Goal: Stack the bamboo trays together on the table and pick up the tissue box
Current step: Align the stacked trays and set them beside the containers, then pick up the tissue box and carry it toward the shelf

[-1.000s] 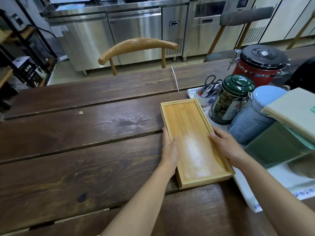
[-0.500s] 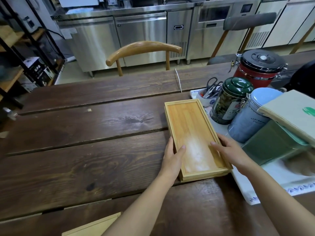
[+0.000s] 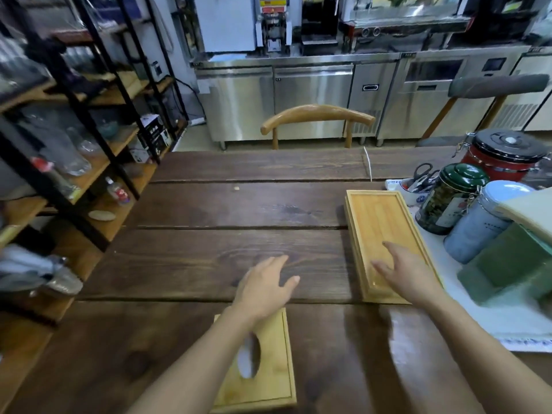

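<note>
The bamboo trays (image 3: 376, 222) lie stacked on the dark wooden table (image 3: 239, 258), right of centre. My right hand (image 3: 404, 271) hovers over the stack's near end, fingers spread, holding nothing. A bamboo tissue box (image 3: 268, 366) with an oval slot and white tissue sits at the table's near edge. My left hand (image 3: 264, 286) floats above the table just beyond the box, fingers apart and empty; my forearm crosses over the box's left part.
Right of the trays stand a green tin (image 3: 448, 198), a grey-blue jar (image 3: 481, 222), a red canister (image 3: 501, 156), a cup with scissors (image 3: 418, 183) and a green box (image 3: 507, 270) on a white cloth. A wooden chair (image 3: 316, 118) is across; shelves (image 3: 74, 144) stand left.
Both hands have let go of the tray stack and pulled back toward me. The left hand moved left off the trays. The view tilted up and the tissue box came into sight.
</note>
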Demonstrator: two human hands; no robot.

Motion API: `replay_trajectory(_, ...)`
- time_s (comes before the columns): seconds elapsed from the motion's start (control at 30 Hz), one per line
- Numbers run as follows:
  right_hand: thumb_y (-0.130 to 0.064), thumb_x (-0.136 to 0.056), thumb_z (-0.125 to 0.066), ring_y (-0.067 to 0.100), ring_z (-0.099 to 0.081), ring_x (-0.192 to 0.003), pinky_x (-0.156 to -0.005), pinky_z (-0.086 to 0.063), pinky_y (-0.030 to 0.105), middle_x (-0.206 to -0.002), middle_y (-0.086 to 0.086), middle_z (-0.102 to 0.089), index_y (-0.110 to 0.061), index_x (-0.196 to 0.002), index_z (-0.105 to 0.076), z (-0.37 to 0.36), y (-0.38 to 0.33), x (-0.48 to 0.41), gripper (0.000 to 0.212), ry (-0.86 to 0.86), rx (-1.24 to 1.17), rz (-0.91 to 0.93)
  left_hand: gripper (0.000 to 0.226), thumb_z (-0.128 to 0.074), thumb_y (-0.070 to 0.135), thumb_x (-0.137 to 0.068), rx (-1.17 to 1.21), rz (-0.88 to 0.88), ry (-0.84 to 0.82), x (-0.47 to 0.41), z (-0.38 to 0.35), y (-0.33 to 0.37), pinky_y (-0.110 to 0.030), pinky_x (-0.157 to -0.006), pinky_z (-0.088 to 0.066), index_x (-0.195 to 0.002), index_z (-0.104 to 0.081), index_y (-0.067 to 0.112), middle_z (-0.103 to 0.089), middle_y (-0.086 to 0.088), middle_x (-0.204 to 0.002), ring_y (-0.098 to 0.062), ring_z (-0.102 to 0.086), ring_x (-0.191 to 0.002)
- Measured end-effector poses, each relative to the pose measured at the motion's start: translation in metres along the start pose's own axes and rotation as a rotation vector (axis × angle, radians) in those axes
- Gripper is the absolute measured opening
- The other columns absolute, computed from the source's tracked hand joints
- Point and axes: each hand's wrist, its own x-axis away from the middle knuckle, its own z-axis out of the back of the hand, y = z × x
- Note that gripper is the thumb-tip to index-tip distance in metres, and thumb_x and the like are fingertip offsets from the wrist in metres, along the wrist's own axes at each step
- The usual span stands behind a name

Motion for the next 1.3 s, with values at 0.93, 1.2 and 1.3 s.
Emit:
replay_trajectory(0.93, -0.026, -0.08, -0.065, 0.019, -0.071, -0.076, -0.06, -0.053, 0.029, -0.084, 0.0, -0.076, -0.022, -0.099, -0.062, -0.123, -0.157, 0.15, 0.02, -0.484, -1.084, -0.172, 0.031, -0.06, 0.017, -0.087, 1.188, 0.495, 0.23, 0.166, -0.002, -0.067, -0.018, -0.073, -0.044, -0.114, -0.052, 0.031, -0.065, 0.014, -0.102, 0.003, -0.058, -0.092)
replay_trajectory(1.2, -0.031, -0.077, -0.068, 0.026, -0.061, -0.098, -0.078, -0.05, 0.04, -0.108, 0.005, -0.065, -0.025, -0.116, -0.051, -0.164, -0.245, 0.178, 0.043, -0.753, -0.944, -0.061, 0.03, -0.066, 0.024, -0.083, 1.216, 0.641, 0.483, 0.233, 0.042, -0.126, -0.011, -0.059, -0.043, -0.108, -0.053, 0.033, -0.063, 0.017, -0.095, 0.006, -0.057, -0.083)
replay_trajectory(1.3, -0.032, -0.076, -0.069, 0.024, -0.059, -0.098, -0.081, -0.049, 0.041, -0.106, 0.002, -0.064, -0.025, -0.114, -0.052, -0.183, -0.282, 0.195, 0.042, -0.866, -0.888, 0.01, 0.033, -0.065, 0.025, -0.085, 1.219, 0.712, 0.6, 0.265, 0.056, -0.147, -0.01, -0.055, -0.039, -0.113, -0.05, 0.031, -0.061, 0.018, -0.093, 0.007, -0.054, -0.081)
